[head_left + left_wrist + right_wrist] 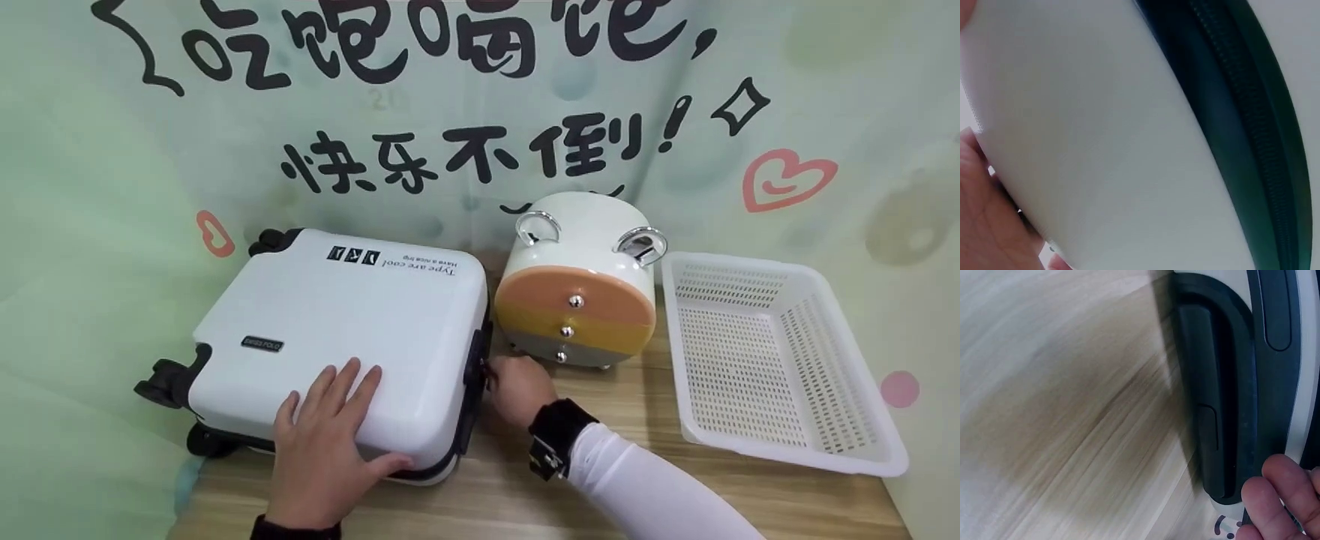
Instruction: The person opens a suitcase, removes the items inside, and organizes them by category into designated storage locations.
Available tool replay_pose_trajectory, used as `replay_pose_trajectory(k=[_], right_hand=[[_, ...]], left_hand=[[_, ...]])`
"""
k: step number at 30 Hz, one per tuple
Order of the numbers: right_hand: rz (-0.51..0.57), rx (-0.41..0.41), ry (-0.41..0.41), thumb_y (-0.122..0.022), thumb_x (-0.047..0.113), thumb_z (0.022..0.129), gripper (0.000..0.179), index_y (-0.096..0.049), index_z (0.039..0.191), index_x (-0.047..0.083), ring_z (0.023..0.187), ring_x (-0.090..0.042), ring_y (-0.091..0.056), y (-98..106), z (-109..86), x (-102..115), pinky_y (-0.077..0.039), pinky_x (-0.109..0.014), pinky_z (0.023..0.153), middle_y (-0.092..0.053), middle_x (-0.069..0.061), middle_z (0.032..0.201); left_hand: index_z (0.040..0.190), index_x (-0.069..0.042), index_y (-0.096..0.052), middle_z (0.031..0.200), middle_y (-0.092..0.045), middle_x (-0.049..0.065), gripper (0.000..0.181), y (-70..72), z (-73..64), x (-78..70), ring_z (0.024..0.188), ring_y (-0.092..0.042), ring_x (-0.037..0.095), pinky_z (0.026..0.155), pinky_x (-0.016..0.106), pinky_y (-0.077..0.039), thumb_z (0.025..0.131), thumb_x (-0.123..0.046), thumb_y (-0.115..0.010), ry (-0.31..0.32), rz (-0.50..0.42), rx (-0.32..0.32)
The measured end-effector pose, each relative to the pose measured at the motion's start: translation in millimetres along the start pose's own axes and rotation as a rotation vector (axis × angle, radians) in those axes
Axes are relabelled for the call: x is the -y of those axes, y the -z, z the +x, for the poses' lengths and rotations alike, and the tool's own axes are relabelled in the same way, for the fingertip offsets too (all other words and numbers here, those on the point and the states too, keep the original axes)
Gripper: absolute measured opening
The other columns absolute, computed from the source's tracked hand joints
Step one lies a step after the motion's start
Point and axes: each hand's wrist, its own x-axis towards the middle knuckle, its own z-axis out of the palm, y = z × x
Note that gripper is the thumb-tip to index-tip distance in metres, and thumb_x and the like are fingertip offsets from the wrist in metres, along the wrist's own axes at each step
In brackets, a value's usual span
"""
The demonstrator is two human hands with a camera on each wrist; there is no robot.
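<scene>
A white hard-shell suitcase lies flat on the table, its wheels to the left. My left hand rests on the lid near the front edge, fingers spread and thumb over the rim. Along the right side of the suitcase runs a black panel with a carry handle. Against this panel, my right hand has its fingers bent, with the fingertips at the black trim beyond the handle. I cannot tell whether they pinch anything there. The left wrist view shows the black zipper along the shell's side.
Just behind my right hand stands a small white drum-shaped cabinet with a striped front, silver knobs and two ring-shaped metal pieces. A white perforated plastic basket sits at the right of the wooden table. A printed cloth hangs behind everything.
</scene>
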Motion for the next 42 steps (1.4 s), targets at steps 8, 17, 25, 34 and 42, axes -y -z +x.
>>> replay_pose_trajectory(k=[8, 17, 25, 34, 42], right_hand=[[0.001, 0.028, 0.027, -0.061, 0.008, 0.095, 0.015, -0.075, 0.089, 0.009, 0.078, -0.024, -0.071, 0.1, -7.5, 4.3, -0.058, -0.042, 0.074, -0.073, -0.002, 0.080], [0.008, 0.020, 0.053, -0.062, 0.012, 0.098, 0.016, -0.077, 0.093, 0.008, 0.074, -0.022, -0.071, 2.3, -14.6, 7.2, -0.058, -0.041, 0.071, -0.074, -0.002, 0.080], [-0.033, 0.025, 0.079, -0.062, 0.011, 0.097, 0.016, -0.077, 0.092, 0.008, 0.073, -0.022, -0.072, 1.6, -17.6, 5.9, -0.059, -0.041, 0.070, -0.074, -0.002, 0.079], [-0.020, 0.040, 0.041, -0.063, 0.013, 0.098, 0.016, -0.075, 0.088, 0.009, 0.072, -0.022, -0.072, -1.2, -16.8, 6.5, -0.059, -0.040, 0.069, -0.074, -0.002, 0.078], [-0.037, 0.053, 0.021, -0.062, 0.013, 0.097, 0.017, -0.074, 0.085, 0.010, 0.072, -0.021, -0.071, 0.8, -19.2, 9.3, -0.057, -0.045, 0.083, -0.073, -0.001, 0.077]], left_hand=[[0.152, -0.017, -0.050, 0.156, -0.047, 0.010, 0.115, -11.2, 4.3, -6.0, 0.145, -0.036, 0.035, 0.112, 0.068, -0.021, 0.061, -0.084, -0.074, -0.001, 0.019, -0.116], [0.151, -0.015, -0.051, 0.155, -0.048, 0.013, 0.114, -20.2, 9.8, -14.3, 0.143, -0.039, 0.036, 0.110, 0.068, -0.024, 0.063, -0.085, -0.073, 0.014, 0.030, -0.198], [0.152, -0.015, -0.050, 0.156, -0.045, 0.014, 0.111, -16.0, 19.2, -10.7, 0.144, -0.037, 0.037, 0.108, 0.069, -0.025, 0.066, -0.080, -0.076, -0.001, -0.012, -0.148], [0.153, -0.017, -0.047, 0.157, -0.044, 0.015, 0.125, -9.8, 23.6, 32.1, 0.146, -0.033, 0.040, 0.109, 0.069, -0.022, 0.056, -0.091, -0.071, 0.021, -0.003, -0.150], [0.149, -0.015, -0.053, 0.152, -0.051, 0.015, 0.125, -18.8, 23.1, 31.8, 0.142, -0.040, 0.038, 0.108, 0.066, -0.026, 0.054, -0.095, -0.067, 0.008, 0.011, -0.257]])
